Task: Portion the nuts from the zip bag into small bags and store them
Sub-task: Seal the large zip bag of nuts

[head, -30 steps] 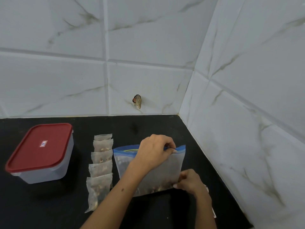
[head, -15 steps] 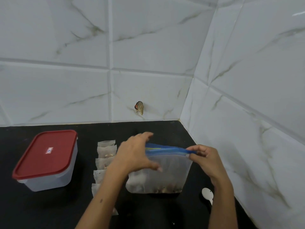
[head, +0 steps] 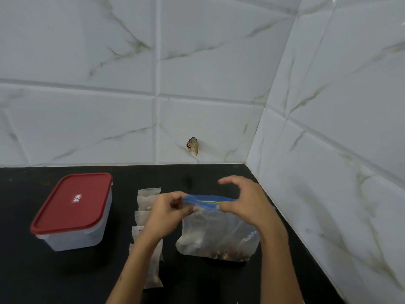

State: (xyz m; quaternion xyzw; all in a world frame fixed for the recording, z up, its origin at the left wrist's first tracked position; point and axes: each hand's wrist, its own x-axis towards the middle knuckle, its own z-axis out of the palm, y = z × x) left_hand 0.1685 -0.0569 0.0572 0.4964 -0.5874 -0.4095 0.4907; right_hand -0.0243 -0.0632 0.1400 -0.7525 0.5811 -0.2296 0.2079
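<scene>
A clear zip bag (head: 217,235) with a blue zip strip stands upright on the black counter (head: 43,277), a few nuts at its bottom. My left hand (head: 168,213) pinches the left end of the blue strip. My right hand (head: 245,202) pinches the strip near its right end, fingers arched over it. Several small filled bags (head: 148,195) lie in a column left of the zip bag, partly hidden by my left forearm.
A clear plastic box with a red lid (head: 73,210) sits shut at the left. White tiled walls meet in a corner at the right, close behind the zip bag. A small stub (head: 193,145) sticks out of the back wall.
My right hand rose from the bag's lower corner to the zip strip. My left hand slid left along the strip to its left end. The camera tilted up.
</scene>
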